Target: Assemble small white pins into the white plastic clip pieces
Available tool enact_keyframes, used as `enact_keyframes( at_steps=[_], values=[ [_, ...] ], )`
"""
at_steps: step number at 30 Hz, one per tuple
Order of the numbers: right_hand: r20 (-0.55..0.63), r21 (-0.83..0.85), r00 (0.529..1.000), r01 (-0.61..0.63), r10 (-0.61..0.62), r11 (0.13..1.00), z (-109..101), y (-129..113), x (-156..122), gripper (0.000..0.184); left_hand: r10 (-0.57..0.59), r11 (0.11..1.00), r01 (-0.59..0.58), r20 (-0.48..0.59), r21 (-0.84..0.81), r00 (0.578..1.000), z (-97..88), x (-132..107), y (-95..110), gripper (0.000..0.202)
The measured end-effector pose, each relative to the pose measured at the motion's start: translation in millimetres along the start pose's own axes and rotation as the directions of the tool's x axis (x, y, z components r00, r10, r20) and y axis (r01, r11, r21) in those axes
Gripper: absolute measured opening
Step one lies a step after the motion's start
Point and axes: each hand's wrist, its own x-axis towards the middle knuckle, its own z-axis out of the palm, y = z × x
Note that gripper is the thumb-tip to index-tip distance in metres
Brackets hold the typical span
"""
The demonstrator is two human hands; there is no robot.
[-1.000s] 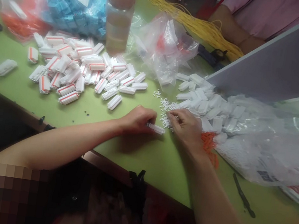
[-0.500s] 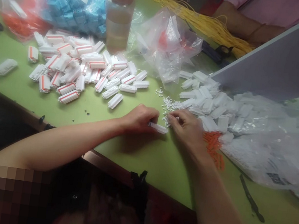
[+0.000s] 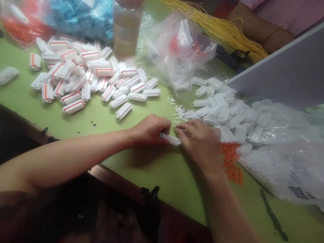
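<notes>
My left hand (image 3: 148,129) rests on the green table (image 3: 157,173), fingers closed round a small white plastic housing (image 3: 171,139) that sticks out to the right. My right hand (image 3: 200,141) lies just right of it, fingertips pinched together at the housing's upper end, beside a scatter of tiny white pins (image 3: 183,112). What the right fingers pinch is too small to make out. A little heap of small orange pieces (image 3: 231,163) lies behind my right wrist.
A pile of white housings with orange strips (image 3: 87,74) lies at the left, plain white housings (image 3: 221,105) at the right. Plastic bags (image 3: 290,155), a bottle (image 3: 127,16), blue parts (image 3: 79,1), yellow wires (image 3: 223,29), a grey board (image 3: 305,65) and another person's arm (image 3: 259,28) surround them.
My right hand has slid a little left from the pin scatter until its fingertips meet the housing's end. The left hand has kept its place.
</notes>
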Motion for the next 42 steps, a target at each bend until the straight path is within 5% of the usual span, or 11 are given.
enact_keyframes(
  at_steps=[7,26,42],
  values=[
    [0.139,0.192,0.987,-0.105,0.079,0.976,-6.4,6.9,1.9,0.02,0.004,1.0,-0.004,0.01,-0.008,1.0,0.7,0.6,-1.3,0.036],
    [0.104,0.104,0.995,-0.012,0.001,0.994,2.4,3.7,5.8,0.026,0.008,1.0,-0.008,0.015,0.0,1.0,-2.6,-0.5,3.3,0.033],
    [0.107,0.099,0.989,-0.115,0.104,0.988,-4.9,-10.0,1.4,0.015,-0.028,0.998,0.029,-0.023,0.05,0.999,-11.2,0.6,-2.3,0.023]
  ],
)
